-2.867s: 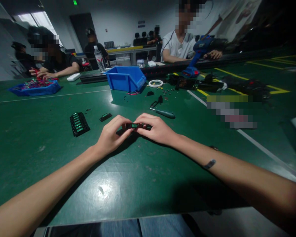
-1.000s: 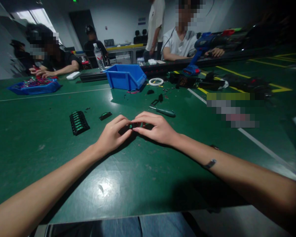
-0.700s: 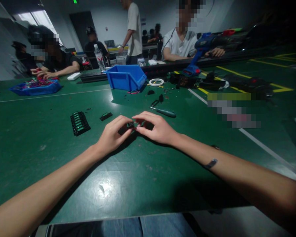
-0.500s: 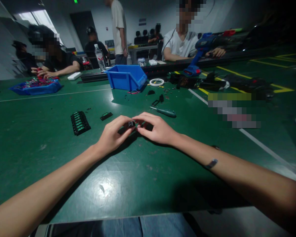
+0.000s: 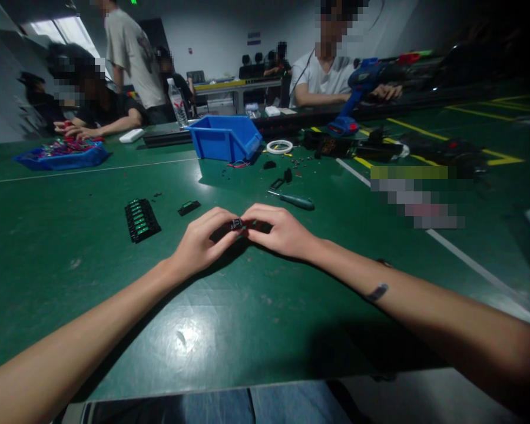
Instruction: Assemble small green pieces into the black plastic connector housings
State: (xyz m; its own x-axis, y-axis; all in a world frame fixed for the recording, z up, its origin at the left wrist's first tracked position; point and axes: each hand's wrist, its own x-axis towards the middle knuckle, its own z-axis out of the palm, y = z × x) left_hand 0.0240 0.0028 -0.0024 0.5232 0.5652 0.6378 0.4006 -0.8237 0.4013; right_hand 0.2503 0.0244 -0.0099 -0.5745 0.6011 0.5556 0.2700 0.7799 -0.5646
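Note:
Between the thumb and fingers of my left hand (image 5: 206, 237) is a small black plastic part (image 5: 236, 224), its end facing me. My right hand (image 5: 279, 229) pinches at the part's right side, its fingertips meeting those of my left hand. What the right fingertips grip is mostly hidden. Left of my hands lies a single black piece with a green board (image 5: 188, 207). Farther left is a row of several such black and green pieces (image 5: 142, 220), set side by side. A screwdriver (image 5: 294, 201) with a green handle lies beyond my right hand.
A blue bin (image 5: 223, 138) stands ahead, with a white ring (image 5: 280, 146), small screws and black bits beside it. A blue tray (image 5: 62, 158) of coloured wires is at far left. A blue power drill (image 5: 351, 97) stands at back right. Co-workers sit across the table.
My right fingers have closed in against the black part, which has turned slightly. In the background a standing person has moved to the left.

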